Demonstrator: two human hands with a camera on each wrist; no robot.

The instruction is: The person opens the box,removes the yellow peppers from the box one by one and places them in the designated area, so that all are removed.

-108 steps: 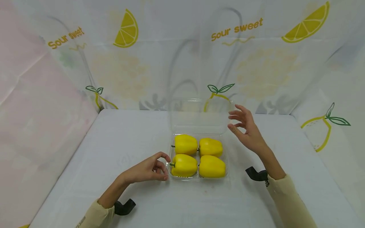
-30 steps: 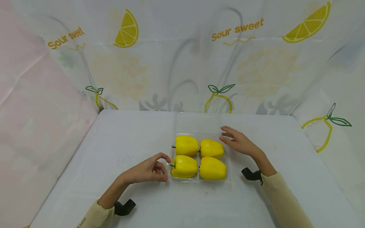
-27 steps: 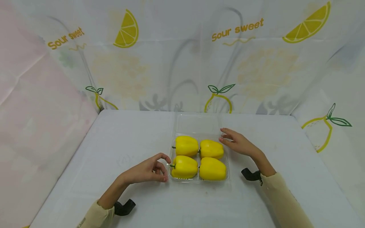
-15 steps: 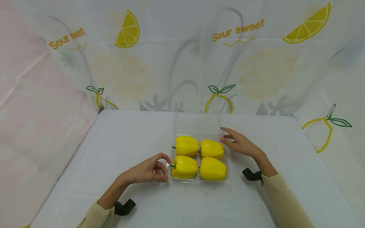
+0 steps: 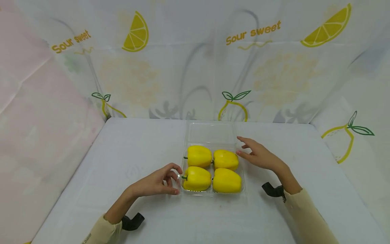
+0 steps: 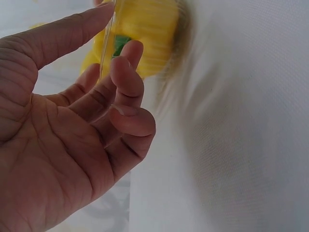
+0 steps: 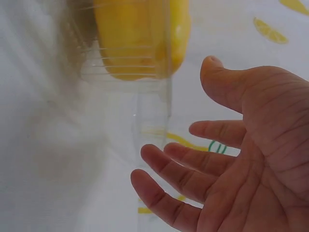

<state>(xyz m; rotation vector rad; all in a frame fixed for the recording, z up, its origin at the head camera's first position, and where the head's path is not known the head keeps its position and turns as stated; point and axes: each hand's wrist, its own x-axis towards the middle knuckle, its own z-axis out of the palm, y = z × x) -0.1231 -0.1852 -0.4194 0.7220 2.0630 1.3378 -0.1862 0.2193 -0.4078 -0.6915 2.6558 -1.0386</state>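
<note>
Left hand: the left hand is at the left rim of the container, its thumb by the near left corner and its index finger farther along that side; the gap between them is wide, the other fingers are loosely bent, and whether it touches the plastic I cannot tell.
Right hand: the right hand holds nothing; just right of the container's far right corner, its fingers and thumb are spread well apart.
Container: the clear plastic clamshell stands near the middle of the table, its lid folded back to the far side.
Peppers: four yellow bell peppers sit inside in two rows: the far left pepper, the far right pepper, the near left pepper and the near right pepper, all on their sides with stems to the left.
Wrists: beige sleeves cover both forearms, and a black curved piece shows at each wrist.
Table: a white cover.
Backdrop: far behind, pale cloth printed with lemon wedges and "Sour sweet" lettering; at left, a pinkish panel.
</note>
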